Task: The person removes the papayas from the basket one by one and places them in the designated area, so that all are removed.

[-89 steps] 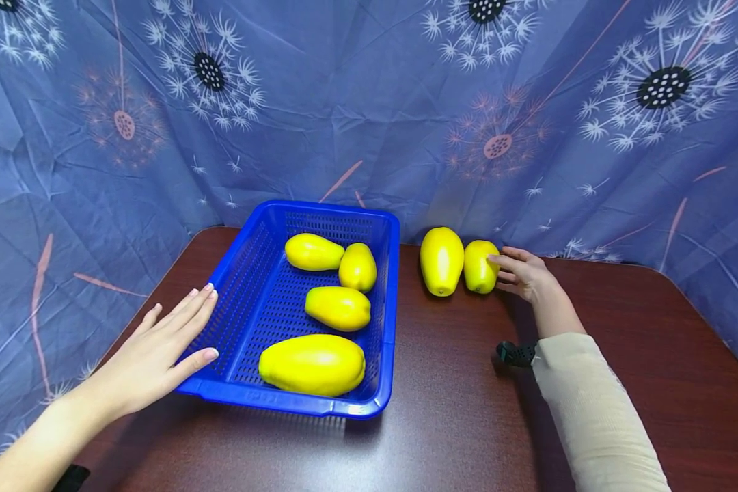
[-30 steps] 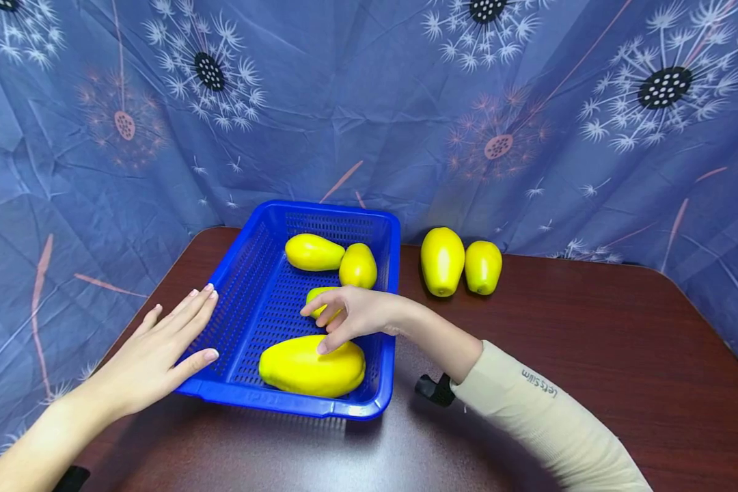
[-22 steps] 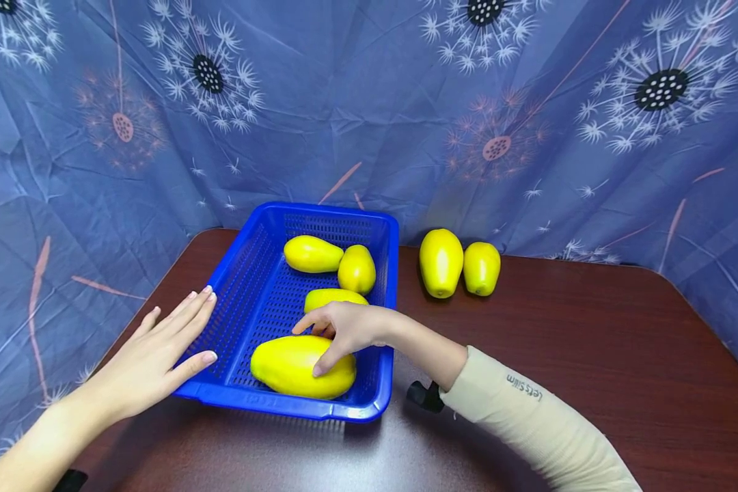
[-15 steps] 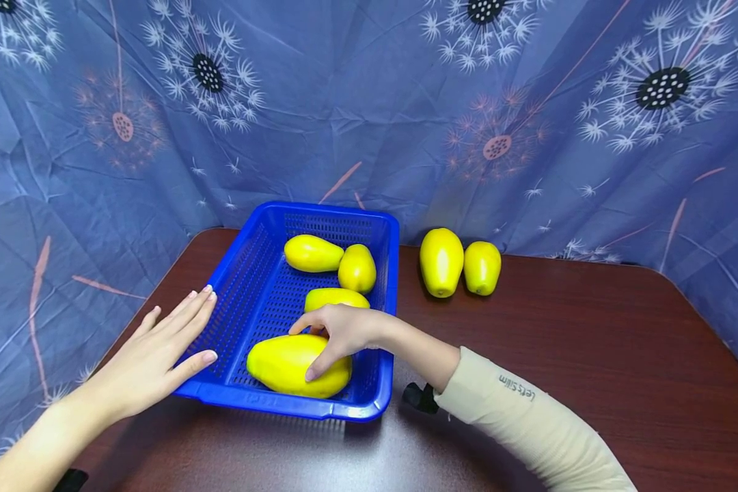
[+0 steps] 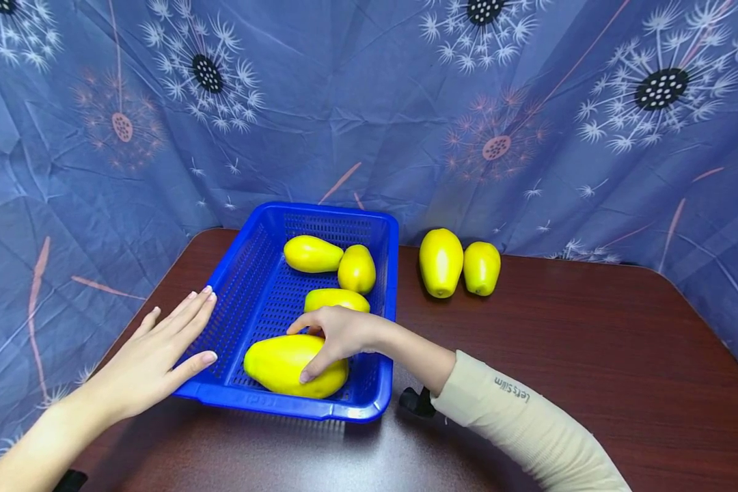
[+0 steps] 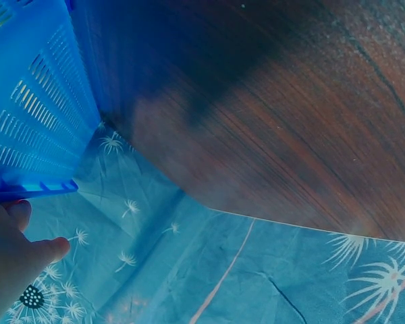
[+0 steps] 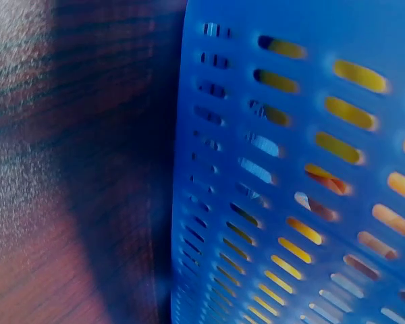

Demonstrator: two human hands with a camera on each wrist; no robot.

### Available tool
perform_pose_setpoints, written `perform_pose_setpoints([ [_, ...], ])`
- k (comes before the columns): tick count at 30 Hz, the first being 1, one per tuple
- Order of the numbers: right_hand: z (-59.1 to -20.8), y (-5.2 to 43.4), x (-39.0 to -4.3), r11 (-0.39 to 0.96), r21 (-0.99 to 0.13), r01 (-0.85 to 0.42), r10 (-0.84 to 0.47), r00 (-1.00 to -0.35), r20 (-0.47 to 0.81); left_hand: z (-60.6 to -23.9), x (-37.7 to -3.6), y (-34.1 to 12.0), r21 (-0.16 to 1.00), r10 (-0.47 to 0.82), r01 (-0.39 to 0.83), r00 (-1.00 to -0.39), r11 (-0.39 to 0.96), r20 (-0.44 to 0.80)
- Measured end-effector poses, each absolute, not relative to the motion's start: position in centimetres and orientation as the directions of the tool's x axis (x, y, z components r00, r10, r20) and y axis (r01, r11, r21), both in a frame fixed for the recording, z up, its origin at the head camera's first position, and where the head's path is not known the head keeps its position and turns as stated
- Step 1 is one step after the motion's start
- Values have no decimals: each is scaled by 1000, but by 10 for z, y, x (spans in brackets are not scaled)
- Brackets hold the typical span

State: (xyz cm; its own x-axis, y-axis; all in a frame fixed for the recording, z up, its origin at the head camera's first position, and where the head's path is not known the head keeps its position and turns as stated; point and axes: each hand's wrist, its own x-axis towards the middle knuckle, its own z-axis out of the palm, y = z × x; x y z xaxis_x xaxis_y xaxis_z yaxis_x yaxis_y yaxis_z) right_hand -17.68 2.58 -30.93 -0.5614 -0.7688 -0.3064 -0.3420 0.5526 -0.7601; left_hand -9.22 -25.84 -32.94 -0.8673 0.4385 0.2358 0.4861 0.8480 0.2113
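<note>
In the head view my right hand (image 5: 342, 335) reaches over the right side of the blue basket (image 5: 383, 393) and grips a large yellow papaya (image 5: 270, 365). The thumb lies along the papaya's near side and the fingers go over its far side, partly hidden. Fingers straight, my left hand (image 5: 154, 359) rests on the basket's left rim. Behind the gripped fruit lies another papaya (image 5: 335, 298), partly covered by the right hand. Two smaller ones, a left papaya (image 5: 312, 254) and a right papaya (image 5: 357, 268), sit at the basket's back. Through the basket's slots (image 7: 293, 250), the right wrist view shows yellow fruit.
Right of the basket, a bigger papaya (image 5: 441, 263) and a smaller papaya (image 5: 482, 268) stand side by side on the dark wooden table (image 5: 566, 328). A blue dandelion-print cloth (image 5: 369, 102) hangs around the table's back and sides.
From beside the fruit on the table, my right hand has moved left into the basket and taken hold of the large papaya, which has shifted slightly left. The left hand has stayed put.
</note>
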Motion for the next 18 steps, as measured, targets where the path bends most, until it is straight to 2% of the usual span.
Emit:
perform_pose_setpoints([
  [11,-312,25,-178,525,-790,-317,-766,-579,-277,-329,-92,-259,200,445,493,-863,847,240],
  [18,-311,26,-181,516,-827,-224,-747,-589,-307,-330,-93,-259,198,448,496,-860,845,244],
])
